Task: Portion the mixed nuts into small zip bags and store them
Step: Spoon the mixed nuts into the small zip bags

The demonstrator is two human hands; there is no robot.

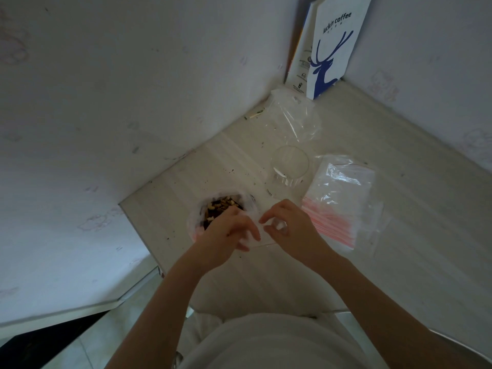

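An open plastic bag of mixed nuts (221, 206) sits on the pale table (372, 145) near its left corner. Just right of it, both hands meet over a small clear zip bag (259, 235) with a pink seal strip. My left hand (230, 233) pinches the bag's left side with curled fingers. My right hand (288, 225) pinches its right side between thumb and forefinger. A stack of small zip bags (338, 206) with pink seals lies to the right of my right hand.
A clear glass cup (290, 166) stands behind my hands. A larger clear plastic bag (292, 115) lies further back, next to a white and blue paper coffee bag (330, 46) leaning in the wall corner. Crumbs dot the table. Walls close in left and right.
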